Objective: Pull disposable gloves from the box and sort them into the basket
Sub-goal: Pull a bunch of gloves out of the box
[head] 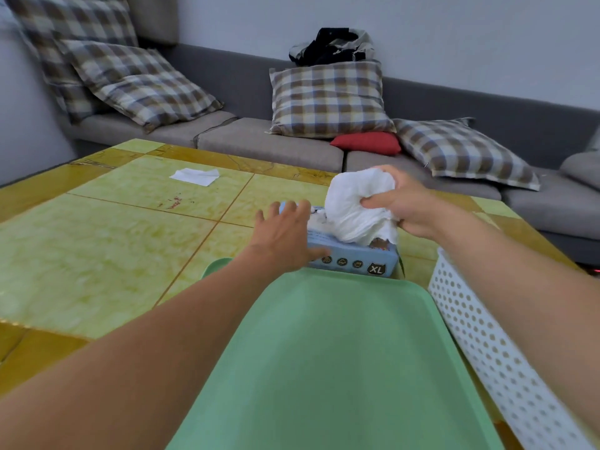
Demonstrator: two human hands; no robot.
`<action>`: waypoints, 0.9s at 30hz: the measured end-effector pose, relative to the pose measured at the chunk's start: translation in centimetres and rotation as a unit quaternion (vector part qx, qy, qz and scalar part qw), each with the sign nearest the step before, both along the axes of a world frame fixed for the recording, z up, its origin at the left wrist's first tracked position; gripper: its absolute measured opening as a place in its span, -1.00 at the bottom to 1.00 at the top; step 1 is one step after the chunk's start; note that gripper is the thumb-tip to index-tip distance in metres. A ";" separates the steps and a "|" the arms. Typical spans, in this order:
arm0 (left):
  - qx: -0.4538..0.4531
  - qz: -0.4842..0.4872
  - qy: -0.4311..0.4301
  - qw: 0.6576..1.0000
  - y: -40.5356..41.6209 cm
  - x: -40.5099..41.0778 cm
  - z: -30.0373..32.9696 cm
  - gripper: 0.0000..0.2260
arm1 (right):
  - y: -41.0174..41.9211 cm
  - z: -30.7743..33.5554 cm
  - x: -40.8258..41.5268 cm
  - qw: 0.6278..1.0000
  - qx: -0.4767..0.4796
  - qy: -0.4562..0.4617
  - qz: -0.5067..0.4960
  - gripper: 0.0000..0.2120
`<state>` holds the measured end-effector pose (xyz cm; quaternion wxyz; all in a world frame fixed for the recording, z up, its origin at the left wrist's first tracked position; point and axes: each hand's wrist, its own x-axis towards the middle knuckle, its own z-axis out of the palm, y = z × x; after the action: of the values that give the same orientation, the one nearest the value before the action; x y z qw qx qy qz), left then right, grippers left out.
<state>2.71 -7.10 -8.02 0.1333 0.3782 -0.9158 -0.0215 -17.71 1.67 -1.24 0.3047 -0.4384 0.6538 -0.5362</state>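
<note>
While the right hand [407, 203] grips a crumpled white bunch of gloves [358, 206] — fingers and thumb curled round it — the bunch's lower end still reaches into the top opening of the blue glove box [354, 258]. Beside it, the left hand [285, 237] lies with fingers spread and straight against the box's left end, thumb on the front face. Marked XL, the box stands on the yellow-green table [107, 241], touching the far edge of a green tray [328, 362]. Just right of the tray sits the white perforated basket [487, 345] — partly under the right forearm. A white sheet [194, 176] lies farther off on the table, before a grey sofa [269, 147] with checked cushions.
</note>
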 end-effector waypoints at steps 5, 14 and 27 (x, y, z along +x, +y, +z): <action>0.046 -0.077 -0.060 0.994 -1.6 -5.1 -0.2 0.26 | -0.5 0.8 1.2 0.902 0.204 0.377 0.040 -0.66; 0.062 -0.051 -0.021 0.997 -2.3 -5.9 -0.9 0.08 | 2.9 1.3 0.4 0.974 -0.005 0.214 -0.077 -0.78; 0.046 -0.048 -0.027 0.997 -2.9 -5.1 -1.3 0.11 | 4.6 5.6 2.5 0.984 -0.127 0.004 -0.125 -0.70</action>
<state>-2.40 -10.01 -9.37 0.0898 0.3405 -0.9340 -0.0602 -15.25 6.28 4.35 0.1743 -0.3903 0.6317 -0.6467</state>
